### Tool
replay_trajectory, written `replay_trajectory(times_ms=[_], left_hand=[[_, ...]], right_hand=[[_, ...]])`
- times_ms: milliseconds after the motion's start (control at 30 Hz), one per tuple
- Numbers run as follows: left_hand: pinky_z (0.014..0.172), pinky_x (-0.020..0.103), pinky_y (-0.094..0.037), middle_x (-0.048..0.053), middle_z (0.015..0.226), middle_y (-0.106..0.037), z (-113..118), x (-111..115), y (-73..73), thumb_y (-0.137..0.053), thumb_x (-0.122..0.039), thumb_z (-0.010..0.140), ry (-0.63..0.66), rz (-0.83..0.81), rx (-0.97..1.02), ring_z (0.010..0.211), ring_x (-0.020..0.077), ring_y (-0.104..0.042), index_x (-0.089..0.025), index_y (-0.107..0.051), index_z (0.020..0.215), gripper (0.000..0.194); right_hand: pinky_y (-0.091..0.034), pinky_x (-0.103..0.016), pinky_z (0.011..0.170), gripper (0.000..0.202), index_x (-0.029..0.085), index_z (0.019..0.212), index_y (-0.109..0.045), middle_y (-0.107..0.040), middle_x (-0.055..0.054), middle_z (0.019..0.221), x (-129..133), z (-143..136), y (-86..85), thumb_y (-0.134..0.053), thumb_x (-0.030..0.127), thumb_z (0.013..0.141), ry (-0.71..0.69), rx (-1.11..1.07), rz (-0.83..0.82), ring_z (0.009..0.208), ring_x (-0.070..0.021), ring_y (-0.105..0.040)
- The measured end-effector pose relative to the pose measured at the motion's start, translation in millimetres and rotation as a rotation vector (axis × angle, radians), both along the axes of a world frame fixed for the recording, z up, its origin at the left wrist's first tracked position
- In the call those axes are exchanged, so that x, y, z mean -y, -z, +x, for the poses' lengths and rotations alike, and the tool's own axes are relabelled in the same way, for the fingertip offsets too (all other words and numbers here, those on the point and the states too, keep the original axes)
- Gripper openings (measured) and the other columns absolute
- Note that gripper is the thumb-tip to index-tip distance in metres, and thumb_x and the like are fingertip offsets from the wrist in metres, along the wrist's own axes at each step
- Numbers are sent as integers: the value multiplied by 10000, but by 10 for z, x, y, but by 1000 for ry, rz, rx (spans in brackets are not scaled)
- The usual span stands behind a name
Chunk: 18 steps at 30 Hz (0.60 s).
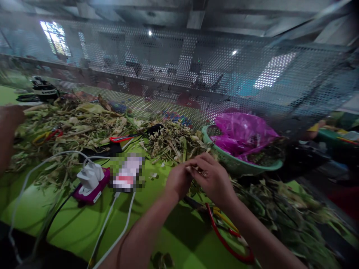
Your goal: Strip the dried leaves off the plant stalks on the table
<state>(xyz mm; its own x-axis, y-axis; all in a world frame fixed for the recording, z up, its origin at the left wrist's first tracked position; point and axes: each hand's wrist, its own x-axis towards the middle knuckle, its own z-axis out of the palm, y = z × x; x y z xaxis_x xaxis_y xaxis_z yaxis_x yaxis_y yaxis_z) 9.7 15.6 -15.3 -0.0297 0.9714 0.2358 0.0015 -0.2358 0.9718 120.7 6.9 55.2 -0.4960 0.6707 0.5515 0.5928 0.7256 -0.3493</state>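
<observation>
My left hand and my right hand meet above the green table, just right of its middle. The fingers of both are closed round something small and pale, too small to name. Behind and below them lie dried leaves and stems. A green basket holding a magenta plastic bag stands to the right, beyond my right hand. Under my right forearm are red-handled scissors and something with a yellow handle.
A phone with white cables lies left of my hands, beside a purple power strip with white plugs. Another person's arm reaches in at the far left. Perforated sheeting hangs behind; cut greenery fills the right.
</observation>
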Motion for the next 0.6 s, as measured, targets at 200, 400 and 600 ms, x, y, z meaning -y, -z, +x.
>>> replay_trajectory(times_ms=[200,400,600], left_hand=[[548,208,-314,-39,578,-453,-86,-40,-65,-547,-274,765,10,-91,313,556,87,-392,-165,-514,649,163],[509,172,-293,-29,628,-542,-91,-4,-176,-695,-257,622,146,-312,770,540,56,-432,-152,-583,750,200],[540,159,-352,6,748,-625,-114,27,-238,-723,-242,619,232,-351,860,616,58,-507,-140,-657,792,211]], right_hand=[[-477,-297,711,104,225,875,-668,-679,-34,829,-45,74,51,-576,253,837,53,-128,11,768,-187,-623],[-497,-311,741,114,215,884,-675,-696,-31,845,-157,106,184,-595,262,818,44,-237,-92,788,-192,-645],[-494,-327,773,106,221,874,-669,-688,-33,861,-248,195,232,-609,183,796,-10,-226,-44,832,-193,-637]])
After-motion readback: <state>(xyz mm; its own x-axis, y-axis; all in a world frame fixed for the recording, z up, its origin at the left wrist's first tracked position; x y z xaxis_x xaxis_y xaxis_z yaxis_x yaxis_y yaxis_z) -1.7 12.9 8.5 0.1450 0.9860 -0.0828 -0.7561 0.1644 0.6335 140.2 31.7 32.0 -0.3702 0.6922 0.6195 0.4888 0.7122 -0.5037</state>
